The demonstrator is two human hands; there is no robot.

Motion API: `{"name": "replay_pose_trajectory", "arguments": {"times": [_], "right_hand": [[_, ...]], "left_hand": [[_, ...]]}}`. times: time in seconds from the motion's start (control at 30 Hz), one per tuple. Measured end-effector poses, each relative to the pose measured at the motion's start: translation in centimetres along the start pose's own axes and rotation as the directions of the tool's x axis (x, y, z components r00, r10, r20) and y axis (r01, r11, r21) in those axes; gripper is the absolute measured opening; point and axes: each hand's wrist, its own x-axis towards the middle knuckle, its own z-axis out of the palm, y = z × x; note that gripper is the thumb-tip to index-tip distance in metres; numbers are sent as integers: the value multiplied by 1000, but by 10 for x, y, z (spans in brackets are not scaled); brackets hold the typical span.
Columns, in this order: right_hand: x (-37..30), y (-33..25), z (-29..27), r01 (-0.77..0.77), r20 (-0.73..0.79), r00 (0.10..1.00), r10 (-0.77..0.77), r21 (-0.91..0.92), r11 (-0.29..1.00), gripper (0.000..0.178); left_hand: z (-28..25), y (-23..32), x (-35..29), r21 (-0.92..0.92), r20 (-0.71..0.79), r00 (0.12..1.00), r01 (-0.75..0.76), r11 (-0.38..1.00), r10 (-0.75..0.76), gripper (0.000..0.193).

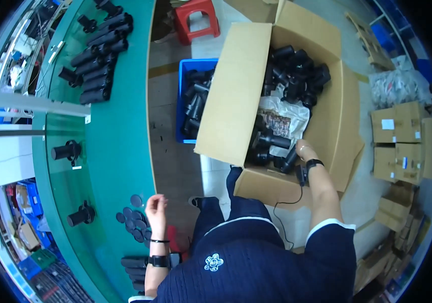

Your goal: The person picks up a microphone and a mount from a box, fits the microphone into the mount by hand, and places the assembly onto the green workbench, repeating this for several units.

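My right hand reaches into a large cardboard box and is closed round a black cylindrical part near the box's close side; some of its fingers are hidden. More black cylinders with wider ends lie heaped in the box, around a crumpled whitish plastic bag. My left hand is over the edge of the green table, its fingers loosely bent and nothing visible in them. Just left of it lies a loose pile of flat black discs.
Rows of black cylinders lie at the table's far end, and two flanged ones stand apart along its left side. A blue bin of black parts is beside the box. Beyond are a red stool and stacked cartons.
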Motion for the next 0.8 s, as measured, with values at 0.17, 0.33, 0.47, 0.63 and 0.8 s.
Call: {"name": "replay_pose_trajectory", "arguments": {"times": [0.17, 0.33, 0.47, 0.63, 0.8], "right_hand": [[65, -12, 47, 80, 20, 997, -80, 1, 997, 39], [75, -17, 71, 61, -44, 997, -68, -148, 987, 48], [34, -12, 8, 194, -2, 981, -194, -36, 980, 55], [-52, -15, -91, 698, -210, 716, -666, 235, 676, 50], [-95, -30, -163, 733, -49, 506, -861, 550, 400, 48]], "left_hand": [[135, 49, 5, 154, 285, 958, -4, 988, -40, 7], [218, 70, 7, 204, 508, 852, 24, 979, -127, 9], [271, 75, 16, 216, 716, 694, -120, 969, -74, 13], [341, 64, 11, 225, 867, 482, -607, 762, 129, 60], [376, 79, 2, 489, 871, 388, -633, 600, -300, 92]]}}
